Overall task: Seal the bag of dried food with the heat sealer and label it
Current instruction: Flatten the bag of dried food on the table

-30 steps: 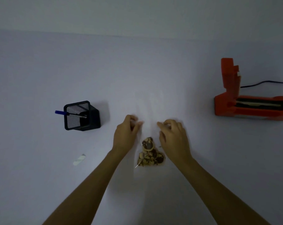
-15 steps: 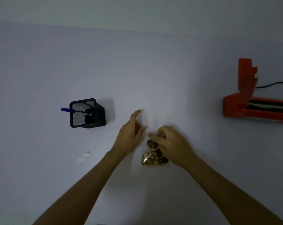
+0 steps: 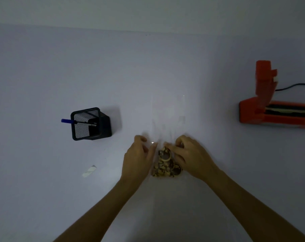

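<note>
Head view: a clear, crinkled bag [image 3: 167, 123] lies flat on the pale matte worktop [image 3: 43, 75], its dried food [image 3: 165, 165] — brown, curled chips — heaped at the near end. The left hand [image 3: 137, 158] and right hand [image 3: 192, 156] flank that heap, fingers curled, pinching the film at either side. The orange heat sealer [image 3: 263, 105], lever raised, sits well apart at right. A black mesh cup [image 3: 90, 124] with a pen [image 3: 67, 121] and a white label [image 3: 89, 171] sit left — bare worktop between.
</note>
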